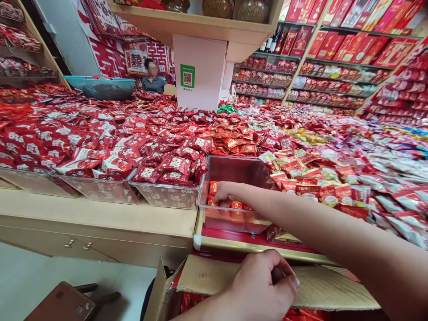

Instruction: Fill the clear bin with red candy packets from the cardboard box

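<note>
My right hand (225,192) reaches down into a clear plastic bin (239,169). Its curled fingers are around small red-wrapped candies (236,205) lying on the bin's floor, though the fingertips are partly hidden. Nearer to me, my left hand (262,283) is loosely closed above a flap (321,287) of an open cardboard box. What that hand holds, if anything, is hidden by the fingers. More red packets (306,314) show inside the box, below the flap.
Left of the bin, clear bins (167,194) full of red packets line the counter (133,216). Durian-labelled packets (309,189) are heaped to the right. A white pillar (200,89) and blue basket (100,87) stand behind. A person (154,80) sits far back; a brown stool (60,305) is lower left.
</note>
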Demonstrator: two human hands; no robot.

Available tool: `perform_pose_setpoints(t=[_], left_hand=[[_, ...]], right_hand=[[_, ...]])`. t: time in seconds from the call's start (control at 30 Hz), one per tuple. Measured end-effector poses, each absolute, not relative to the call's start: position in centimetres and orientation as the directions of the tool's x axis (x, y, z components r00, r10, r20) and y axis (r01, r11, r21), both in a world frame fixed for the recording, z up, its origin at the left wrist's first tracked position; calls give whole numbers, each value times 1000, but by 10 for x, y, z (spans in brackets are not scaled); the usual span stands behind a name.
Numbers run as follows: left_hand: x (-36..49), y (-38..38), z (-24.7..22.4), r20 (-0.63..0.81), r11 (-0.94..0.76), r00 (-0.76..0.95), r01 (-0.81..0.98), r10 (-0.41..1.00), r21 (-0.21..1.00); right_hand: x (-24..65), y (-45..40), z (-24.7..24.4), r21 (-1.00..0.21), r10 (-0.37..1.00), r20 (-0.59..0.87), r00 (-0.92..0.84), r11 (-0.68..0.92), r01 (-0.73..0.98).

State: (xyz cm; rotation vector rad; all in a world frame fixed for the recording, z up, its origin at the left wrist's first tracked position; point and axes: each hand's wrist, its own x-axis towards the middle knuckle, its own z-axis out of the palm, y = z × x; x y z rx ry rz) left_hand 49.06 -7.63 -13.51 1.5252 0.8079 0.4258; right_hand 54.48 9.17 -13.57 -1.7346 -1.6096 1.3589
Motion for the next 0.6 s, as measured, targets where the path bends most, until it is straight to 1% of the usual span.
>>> perform_pose_setpoints(t=[0.1,0.17,0.23,0.27,0.3,0.37,0.4,0.43,0.47,0.5,0.53,0.6], left_hand=[[492,-76,-133,-219,82,685,227,694,970],[492,-76,-131,-228,79,685,242,692,967],[493,-74,-128,-231,67,685,257,691,964],[493,-74,-127,-227,66,689,253,688,965],[492,-73,-127,-223,69,698,242,681,968],[492,-73,-128,-209,69,715,219,668,973],[492,-73,-129,-197,65,721,206,664,976],[492,-73,-131,-184,61,727,192,662,979],[492,-74,-134,-170,59,725,177,668,982],[492,-74,-136,-163,64,721,162,673,985],[492,-74,-137,-162,75,717,151,678,986],[494,-74,-137,-171,85,712,156,681,984]], right_hand=[[542,90,-128,-695,892,-441,-100,-269,667],[542,90,-117,-617,886,-458,-75,-257,743],[545,88,-97,-560,900,-432,-60,-215,800],[549,83,-83,-546,917,-393,-60,-180,818],[555,74,-68,-542,943,-324,-75,-121,831],[571,42,-38,-554,982,-134,-136,39,832],[581,19,-26,-542,979,-9,-204,167,824],[593,-8,-18,-568,967,43,-253,232,790],[606,-38,-16,-631,951,17,-308,249,735],[618,-68,-19,-689,932,-49,-359,229,687],[630,-97,-29,-721,911,-113,-396,199,664],[649,-144,-65,-746,912,-181,-368,117,656]])
